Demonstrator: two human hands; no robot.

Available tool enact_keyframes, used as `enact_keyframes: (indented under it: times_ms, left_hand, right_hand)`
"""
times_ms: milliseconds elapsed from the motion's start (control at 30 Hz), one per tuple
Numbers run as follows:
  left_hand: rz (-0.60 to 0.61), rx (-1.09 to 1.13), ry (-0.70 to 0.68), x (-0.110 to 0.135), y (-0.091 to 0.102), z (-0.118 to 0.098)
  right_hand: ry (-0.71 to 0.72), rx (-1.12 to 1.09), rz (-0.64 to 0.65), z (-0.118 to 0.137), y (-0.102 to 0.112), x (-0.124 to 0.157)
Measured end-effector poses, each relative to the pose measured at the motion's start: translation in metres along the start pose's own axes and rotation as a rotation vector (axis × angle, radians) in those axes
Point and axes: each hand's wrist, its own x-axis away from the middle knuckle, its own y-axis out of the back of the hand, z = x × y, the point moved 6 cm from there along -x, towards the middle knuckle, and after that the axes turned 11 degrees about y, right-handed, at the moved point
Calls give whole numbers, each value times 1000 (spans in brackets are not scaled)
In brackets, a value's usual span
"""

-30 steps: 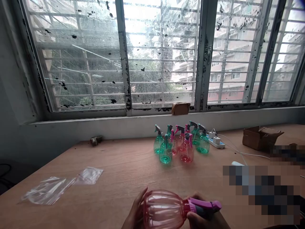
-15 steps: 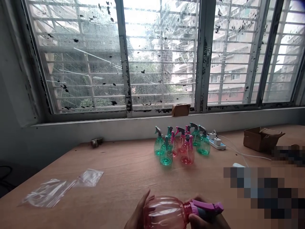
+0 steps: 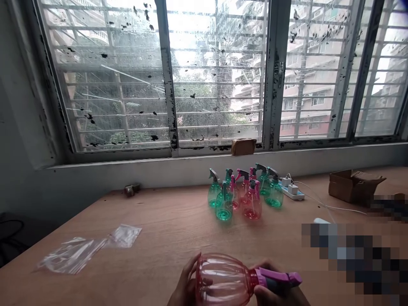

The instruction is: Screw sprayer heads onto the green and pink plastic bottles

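Observation:
A pink see-through spray bottle (image 3: 228,278) lies on its side at the bottom middle of the view, over the wooden table (image 3: 165,229). My left hand (image 3: 185,284) is wrapped round the bottle's round base, fingers curled on its left side. My right hand (image 3: 277,293) grips the pink and grey trigger head (image 3: 279,280), which points right. Farther back stands a cluster of several green and pink spray bottles (image 3: 244,195), upright.
Two clear plastic bags (image 3: 86,248) lie flat at the left of the table. A power strip with plugs and white cable (image 3: 293,190) sits behind the cluster. An open cardboard box (image 3: 353,187) is at the right. A barred window runs behind.
The bottle has stayed in both hands, turning slightly; the view has shifted a little, and my left fingers now show more over the bottle's base.

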Motion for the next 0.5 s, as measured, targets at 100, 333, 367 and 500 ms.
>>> enact_keyframes:
  times_ms: [100, 333, 367, 500]
  left_hand:
    - [37, -86, -102, 14, -12, -13]
    - [17, -277, -85, 30, -33, -39]
    - [-2, -307, -74, 31, -34, -43]
    - [-1, -321, -36, 34, -38, -50]
  right_hand:
    - [-49, 3, -14, 0, 1, 2]
    - [-14, 73, -48, 9, 4, 4]
    - [-21, 79, -56, 10, 5, 4]
    - [-25, 106, -48, 15, 5, 4]
